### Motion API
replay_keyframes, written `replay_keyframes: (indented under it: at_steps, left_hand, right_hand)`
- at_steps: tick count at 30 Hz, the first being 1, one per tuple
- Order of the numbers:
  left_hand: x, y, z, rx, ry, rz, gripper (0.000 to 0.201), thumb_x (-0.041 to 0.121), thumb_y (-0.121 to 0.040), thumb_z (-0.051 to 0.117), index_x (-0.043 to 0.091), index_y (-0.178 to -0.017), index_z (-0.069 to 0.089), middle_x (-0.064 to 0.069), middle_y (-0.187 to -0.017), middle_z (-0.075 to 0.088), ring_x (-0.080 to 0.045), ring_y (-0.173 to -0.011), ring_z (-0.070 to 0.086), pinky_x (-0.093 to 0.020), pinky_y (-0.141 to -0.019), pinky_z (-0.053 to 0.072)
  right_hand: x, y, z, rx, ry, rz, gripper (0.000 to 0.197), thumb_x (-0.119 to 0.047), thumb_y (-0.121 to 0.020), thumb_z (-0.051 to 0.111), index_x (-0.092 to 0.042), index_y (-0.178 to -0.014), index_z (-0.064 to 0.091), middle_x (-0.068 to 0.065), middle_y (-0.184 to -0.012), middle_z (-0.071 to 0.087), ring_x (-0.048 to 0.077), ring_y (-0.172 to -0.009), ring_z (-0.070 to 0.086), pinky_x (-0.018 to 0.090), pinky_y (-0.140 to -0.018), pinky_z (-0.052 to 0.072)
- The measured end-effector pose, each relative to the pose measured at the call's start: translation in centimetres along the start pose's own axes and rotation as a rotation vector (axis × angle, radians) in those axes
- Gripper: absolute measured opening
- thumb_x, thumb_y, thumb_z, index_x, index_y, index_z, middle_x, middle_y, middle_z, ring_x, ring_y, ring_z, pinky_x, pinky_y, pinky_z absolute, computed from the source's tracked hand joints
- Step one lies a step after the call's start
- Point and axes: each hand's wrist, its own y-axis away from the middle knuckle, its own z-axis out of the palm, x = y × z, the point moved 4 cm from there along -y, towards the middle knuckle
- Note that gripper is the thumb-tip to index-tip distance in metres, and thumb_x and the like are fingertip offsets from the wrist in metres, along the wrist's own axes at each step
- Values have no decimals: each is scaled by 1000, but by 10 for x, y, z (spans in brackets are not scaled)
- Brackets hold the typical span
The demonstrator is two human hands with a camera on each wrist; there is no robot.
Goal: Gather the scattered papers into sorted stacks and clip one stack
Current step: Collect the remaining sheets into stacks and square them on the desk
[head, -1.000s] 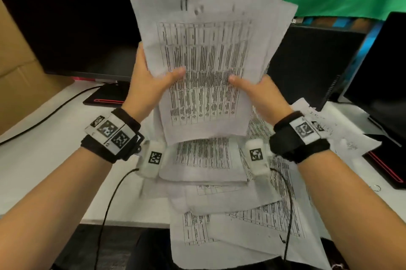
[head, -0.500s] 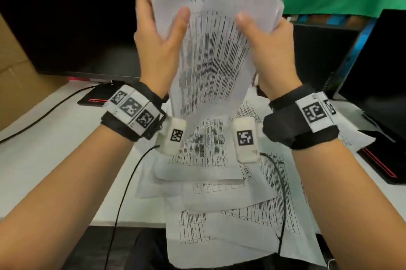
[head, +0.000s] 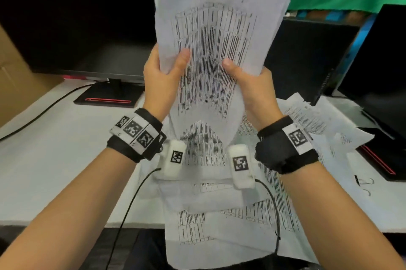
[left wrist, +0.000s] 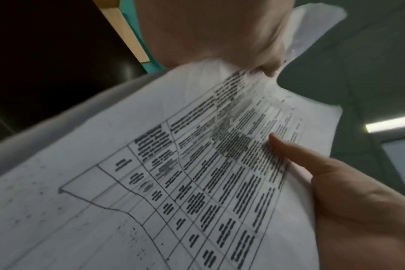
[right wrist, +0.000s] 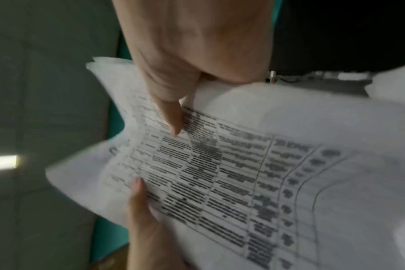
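Desk [head: 55,160]: lying across the lower frame, bearing loose sheets [head: 219,214].
Left hand [head: 160,85]: gripping the paper stack [head: 219,39], centre frame.
Right hand [head: 252,87]: gripping the same stack.

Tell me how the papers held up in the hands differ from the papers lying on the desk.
The held stack is upright in the air, gripped by the left hand and right hand; the desk papers lie flat, untouched. The held stack is gathered; the desk papers are scattered, overlapping askew. Both carry printed tables.

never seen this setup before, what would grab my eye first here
A sheaf of printed papers held upright mid-air, gripped by the left hand and right hand at its sides. Below it, loose sheets sprawl over the white desk and past its near edge, with black monitors behind.
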Motion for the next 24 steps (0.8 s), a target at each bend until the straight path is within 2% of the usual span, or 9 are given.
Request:
replay_keyframes:
  at_steps: [3, 6, 8, 10, 12, 14, 18, 21, 24]
  left_hand:
    - [-48, 18, -3, -234, -157, -334, 45, 47, -94, 49, 24, -132, 51, 15, -124, 56, 6, -109, 54, -15, -95, 40]
    - [-107, 52, -14, -305, -238, -656, 65, 60, -88, 46, 19, -138, 47, 3, -136, 53, -16, -127, 49, -25, -101, 35]
    - [-117, 58, -20, -90, -229, -661, 66, 64, -83, 52, 14, -127, 52, 1, -123, 61, -17, -113, 58, -24, -93, 44]
    - [-112, 55, -22, 93, -283, -608, 42, 51, -93, 47, 13, -111, 48, 7, -96, 59, -4, -85, 58, -14, -73, 42]
    - [-110, 49, -20, 20, -399, -617, 35, 43, -100, 37, 11, -113, 43, 5, -95, 56, -8, -81, 53, -22, -74, 38]
    - [-120, 50, -18, -181, -515, -705, 40, 33, -102, 36, 2, -125, 44, -8, -116, 58, -23, -99, 56, -30, -80, 40]
    - [-147, 75, -23, -384, -891, -910, 39, 14, -99, 37, -3, -134, 35, -22, -139, 39, -39, -125, 43, -40, -104, 37]
    - [-150, 93, -25, -390, -1039, -1046, 58, 15, -96, 42, 0, -146, 16, -22, -147, 23, -38, -133, 31, -42, -111, 30]
    - [-163, 96, -28, -359, -788, -1031, 46, 10, -95, 48, -11, -134, 37, -27, -134, 47, -35, -113, 53, -36, -91, 46]
  right_hand:
    - [48, 16, -12, -119, 128, 252, 58, -38, -67, 86, -22, -119, 66, -3, -116, 72, 18, -111, 67, 48, -105, 46]
    - [98, 36, -20, -215, 192, 462, 79, -50, -51, 91, -22, -120, 66, -2, -116, 72, 22, -110, 67, 52, -104, 46]
    - [105, 33, -20, -138, 156, 467, 74, -46, -57, 89, -19, -122, 65, 1, -116, 72, 24, -109, 67, 52, -102, 48]
    - [98, 29, -19, -101, 88, 428, 67, -40, -67, 86, -20, -126, 63, 1, -118, 72, 23, -110, 67, 49, -100, 50]
    - [95, 23, -23, -96, 50, 417, 60, -31, -72, 83, -18, -127, 61, 3, -119, 71, 22, -110, 68, 45, -97, 53]
    - [108, 20, -30, -107, 159, 459, 57, -22, -73, 84, -13, -125, 62, 7, -119, 71, 23, -108, 69, 46, -96, 53]
    - [152, 30, -32, -311, 750, 674, 121, -52, -45, 92, -15, -146, 37, 12, -145, 47, 31, -131, 50, 47, -105, 46]
    - [161, 40, -35, -249, 934, 721, 107, -41, -72, 82, -8, -153, 19, 19, -156, 20, 37, -142, 29, 46, -114, 35]
    - [172, 41, -43, -124, 575, 760, 82, -25, -80, 79, -1, -145, 35, 16, -138, 51, 32, -121, 53, 37, -92, 53]
